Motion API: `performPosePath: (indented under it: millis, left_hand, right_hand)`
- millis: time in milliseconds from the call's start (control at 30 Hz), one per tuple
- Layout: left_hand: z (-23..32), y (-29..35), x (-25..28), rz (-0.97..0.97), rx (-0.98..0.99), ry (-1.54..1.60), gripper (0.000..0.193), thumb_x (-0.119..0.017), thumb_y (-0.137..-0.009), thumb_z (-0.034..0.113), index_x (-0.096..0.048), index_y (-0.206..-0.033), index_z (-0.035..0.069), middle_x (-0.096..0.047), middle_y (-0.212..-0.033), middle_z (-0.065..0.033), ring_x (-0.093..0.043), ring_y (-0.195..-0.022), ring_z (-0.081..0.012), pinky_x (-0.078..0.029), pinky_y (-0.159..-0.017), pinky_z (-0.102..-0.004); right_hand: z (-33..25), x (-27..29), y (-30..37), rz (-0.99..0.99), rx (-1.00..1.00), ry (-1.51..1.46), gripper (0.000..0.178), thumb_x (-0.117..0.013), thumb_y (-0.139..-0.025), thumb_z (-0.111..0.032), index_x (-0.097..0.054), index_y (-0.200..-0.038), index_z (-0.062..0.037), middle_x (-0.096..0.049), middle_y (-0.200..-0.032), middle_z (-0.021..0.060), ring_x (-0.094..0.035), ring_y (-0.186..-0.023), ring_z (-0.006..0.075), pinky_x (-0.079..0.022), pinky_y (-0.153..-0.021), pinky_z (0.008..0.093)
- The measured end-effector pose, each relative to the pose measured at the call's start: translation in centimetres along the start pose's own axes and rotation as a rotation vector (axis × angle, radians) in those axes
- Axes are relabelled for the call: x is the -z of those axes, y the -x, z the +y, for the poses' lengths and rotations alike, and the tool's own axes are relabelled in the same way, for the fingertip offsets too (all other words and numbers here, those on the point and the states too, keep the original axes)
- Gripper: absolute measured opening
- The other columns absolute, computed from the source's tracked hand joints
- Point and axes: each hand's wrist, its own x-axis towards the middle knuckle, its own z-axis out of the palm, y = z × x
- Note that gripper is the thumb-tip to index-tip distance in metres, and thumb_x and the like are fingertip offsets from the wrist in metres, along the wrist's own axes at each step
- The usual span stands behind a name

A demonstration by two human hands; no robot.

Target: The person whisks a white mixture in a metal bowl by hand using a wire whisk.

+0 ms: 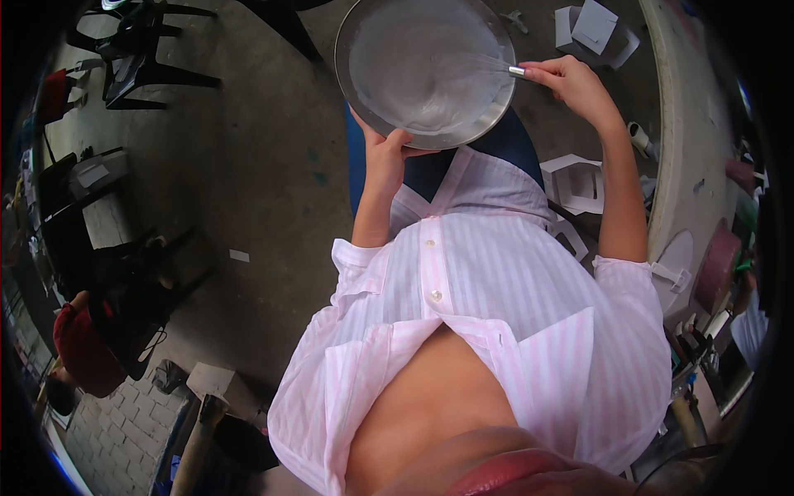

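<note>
A wide metal mixing bowl (490,124) rests over my lap, holding a pale greyish-white liquid mixture (405,74). My left hand (385,149) grips the bowl's near left rim, thumb on top and fingers underneath. In my right hand (571,87) is the handle of a wire whisk (488,63), held at the bowl's right edge. The whisk's wires dip into the mixture, and their far ends are blurred. My right fingers are closed round the handle, which they largely hide.
Black plastic chairs (136,70) stand at the far left. A person in red (87,347) sits at the lower left. White cardboard pieces (575,182) lie on the floor to my right, beside a pale wall or counter edge (674,165). A cardboard box (222,387) sits lower left.
</note>
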Motion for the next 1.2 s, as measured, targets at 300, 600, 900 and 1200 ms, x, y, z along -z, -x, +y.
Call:
performPosePath:
  millis: [300, 600, 900, 1200]
  left_hand:
    - [1.1, -0.4, -0.7, 0.007, 0.034, -0.014, 0.075, -0.043, -0.076, -0.010, -0.012, -0.140, 0.012, -0.043, -0.125, -0.0233, -0.062, -0.098, -0.0405, -0.063, -0.070, -0.0513]
    - [1.1, 0.3, -0.6, -0.024, -0.003, -0.013, 0.072, -0.044, -0.078, -0.009, -0.013, -0.139, 0.011, -0.045, -0.123, -0.0232, -0.063, -0.097, -0.0398, -0.063, -0.070, -0.0496]
    - [1.6, -0.2, -1.0, -0.006, 0.013, 0.005, 0.072, -0.044, -0.078, -0.010, -0.013, -0.139, 0.012, -0.045, -0.124, -0.0229, -0.063, -0.099, -0.0390, -0.063, -0.070, -0.0494]
    - [1.1, 0.1, -1.0, -0.052, -0.033, 0.007, 0.069, -0.045, -0.078, -0.009, -0.015, -0.138, 0.008, -0.045, -0.123, -0.0246, -0.063, -0.098, -0.0393, -0.063, -0.069, -0.0495]
  right_hand:
    - [-1.3, -3.6, 1.0, 0.028, 0.168, -0.019, 0.031, -0.062, -0.089, -0.039, -0.072, -0.110, -0.0186, -0.072, -0.083, 0.0091, -0.069, -0.076, 0.0226, -0.049, -0.069, 0.0338]
    - [-0.5, -0.7, 0.7, 0.001, -0.047, 0.059, 0.031, -0.061, -0.090, -0.039, -0.071, -0.113, -0.0210, -0.071, -0.079, 0.0094, -0.066, -0.068, 0.0230, -0.049, -0.064, 0.0364]
    - [-2.4, -3.8, 1.4, -0.005, 0.147, -0.021, 0.031, -0.062, -0.089, -0.036, -0.071, -0.113, -0.0178, -0.071, -0.088, 0.0124, -0.068, -0.079, 0.0266, -0.050, -0.072, 0.0356]
    - [-0.2, -2.1, 1.6, 0.097, 0.092, -0.029, 0.032, -0.063, -0.090, -0.033, -0.070, -0.116, -0.0161, -0.063, -0.067, 0.0074, -0.054, -0.054, 0.0140, -0.045, -0.059, 0.0307]
